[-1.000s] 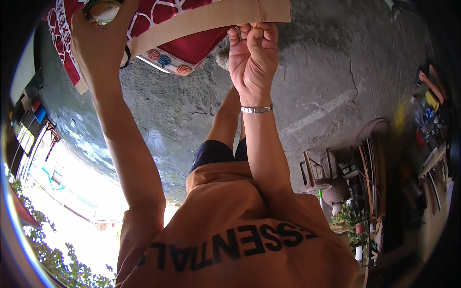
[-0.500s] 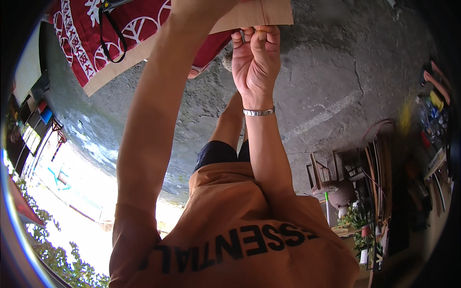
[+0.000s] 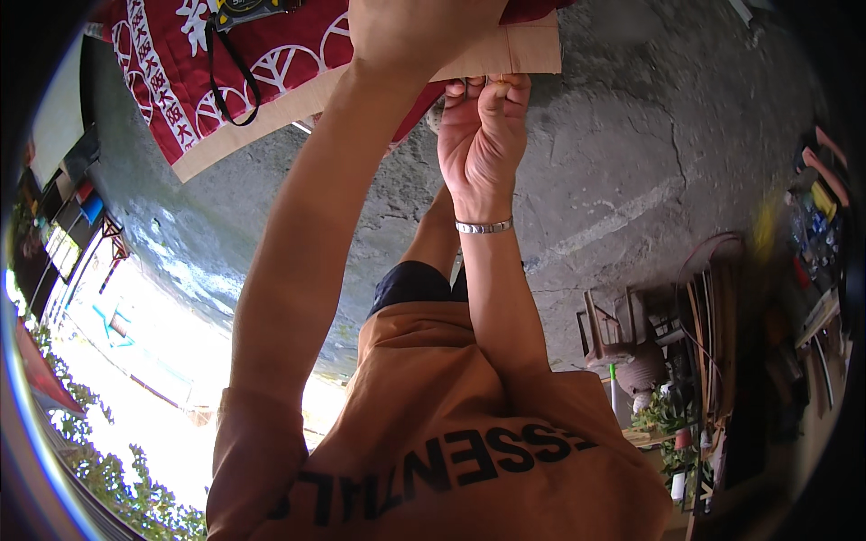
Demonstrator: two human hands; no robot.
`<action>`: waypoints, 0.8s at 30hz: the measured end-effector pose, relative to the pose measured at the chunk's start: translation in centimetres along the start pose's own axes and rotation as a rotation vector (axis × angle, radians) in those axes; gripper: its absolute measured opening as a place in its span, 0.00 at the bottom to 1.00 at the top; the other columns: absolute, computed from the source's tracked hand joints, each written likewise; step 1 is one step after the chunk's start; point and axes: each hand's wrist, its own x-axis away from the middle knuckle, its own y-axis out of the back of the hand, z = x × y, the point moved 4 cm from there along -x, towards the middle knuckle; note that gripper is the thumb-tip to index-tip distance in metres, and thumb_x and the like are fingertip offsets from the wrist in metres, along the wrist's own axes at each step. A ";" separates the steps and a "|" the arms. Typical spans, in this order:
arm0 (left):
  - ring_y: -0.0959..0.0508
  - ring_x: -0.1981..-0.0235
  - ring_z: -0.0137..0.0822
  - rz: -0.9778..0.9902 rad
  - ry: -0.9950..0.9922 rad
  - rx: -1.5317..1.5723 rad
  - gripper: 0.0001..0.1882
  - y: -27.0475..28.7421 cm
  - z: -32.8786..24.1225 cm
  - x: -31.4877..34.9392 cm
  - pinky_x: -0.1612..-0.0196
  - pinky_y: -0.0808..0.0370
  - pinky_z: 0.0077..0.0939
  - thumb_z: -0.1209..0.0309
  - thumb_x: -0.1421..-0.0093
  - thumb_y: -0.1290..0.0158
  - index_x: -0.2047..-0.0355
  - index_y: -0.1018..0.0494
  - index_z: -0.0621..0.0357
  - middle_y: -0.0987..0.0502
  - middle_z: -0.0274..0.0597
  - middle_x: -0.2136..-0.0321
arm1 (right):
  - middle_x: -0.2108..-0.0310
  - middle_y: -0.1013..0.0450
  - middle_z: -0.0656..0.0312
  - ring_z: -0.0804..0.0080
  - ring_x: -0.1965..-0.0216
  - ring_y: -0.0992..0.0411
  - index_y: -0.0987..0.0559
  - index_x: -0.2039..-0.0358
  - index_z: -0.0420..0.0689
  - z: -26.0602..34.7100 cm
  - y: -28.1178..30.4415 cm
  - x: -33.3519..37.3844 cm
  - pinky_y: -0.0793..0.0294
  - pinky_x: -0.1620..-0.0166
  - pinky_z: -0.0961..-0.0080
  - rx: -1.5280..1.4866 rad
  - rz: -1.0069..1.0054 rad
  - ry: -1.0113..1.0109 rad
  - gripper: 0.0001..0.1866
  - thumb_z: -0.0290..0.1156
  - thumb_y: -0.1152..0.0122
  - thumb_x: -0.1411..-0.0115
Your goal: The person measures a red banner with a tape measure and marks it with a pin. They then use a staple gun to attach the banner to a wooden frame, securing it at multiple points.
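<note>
Beyond the grip spreads a gray, cracked concrete floor (image 3: 613, 171). Low on its right, a wooden chair (image 3: 613, 348) is near long, thin boards (image 3: 703, 316). Low left, bright daylight (image 3: 171, 352) shines near green leaves (image 3: 104, 473).

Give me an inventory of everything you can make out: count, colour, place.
Patterned cloth: at least 1, red and white, upper left
Wooden board: 1, pale, top
Tape measure: 1, black and yellow, on cloth
Strap: 1, black, below tape measure
Floor: 1, grey, centre
Chair: 1, brown, right
Ribbed jar: 1, brown, by chair
Strips: several, brown, right
Foliage: uncounted, green, both lower sides
Bracelet: 1, silver, right wrist
Shirt: 1, orange-brown, bottom
Shorts: 1, dark, centre
Hands: 2, bare, left hand top, right hand by board
</note>
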 end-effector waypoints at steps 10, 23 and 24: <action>0.27 0.48 0.54 0.053 0.041 0.013 0.25 0.1 0.0 0.0 0.43 0.31 0.45 0.62 0.41 0.39 0.48 0.29 0.63 0.28 0.52 0.47 | 0.61 0.25 0.67 0.76 0.57 0.28 0.26 0.54 0.50 0.3 -0.8 0.1 0.28 0.52 0.72 -0.019 -0.075 -0.029 0.11 0.30 0.35 0.35; 0.29 0.44 0.55 0.137 0.104 -0.007 0.27 0.5 -0.1 -0.5 0.41 0.32 0.47 0.60 0.41 0.41 0.46 0.29 0.63 0.30 0.51 0.44 | 0.59 0.24 0.70 0.78 0.57 0.28 0.27 0.49 0.52 0.1 -0.4 -0.1 0.25 0.52 0.75 0.005 -0.087 -0.062 0.17 0.33 0.35 0.37; 0.29 0.44 0.55 0.144 0.113 0.001 0.27 0.5 -0.1 -0.5 0.41 0.33 0.47 0.60 0.41 0.41 0.46 0.29 0.63 0.30 0.51 0.43 | 0.58 0.24 0.70 0.77 0.56 0.27 0.27 0.49 0.52 0.2 -0.5 -0.2 0.25 0.52 0.76 -0.012 -0.088 -0.071 0.17 0.32 0.35 0.37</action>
